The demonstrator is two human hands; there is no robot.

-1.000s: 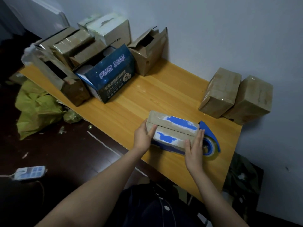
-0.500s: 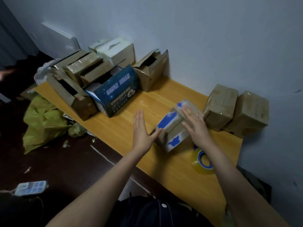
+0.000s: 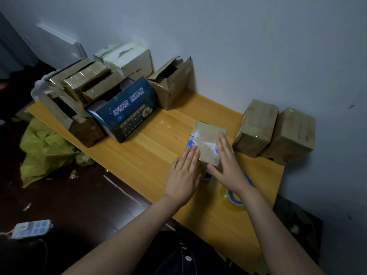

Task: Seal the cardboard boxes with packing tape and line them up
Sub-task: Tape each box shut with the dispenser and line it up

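**Work item.** The box stands on the surface, right of centre. It is closed, so its contents are not visible. Its brown faces carry glossy clear tape, and blue print shows along its left edge.

**Hands.**
- Left hand: grip spread, with the fingers straight and together, laid flat against the left side of the box.
- Right hand: grip spread, with the fingers straight, laid flat on the right side of the box.

**Tape.** The tape roll lies flat on the surface, partly hidden under the right wrist.

**Closed containers.** The first taped box stands just beside the box. The second taped box touches it on the right, by the wall.

**Containers at the far left.**
- Blue carton: top open, with something white inside that cannot be identified.
- Brown carton: flaps raised and the interior dark, so its contents cannot be told.
- White carton: closed, behind the blue carton.
- Long carton: open and dark inside.
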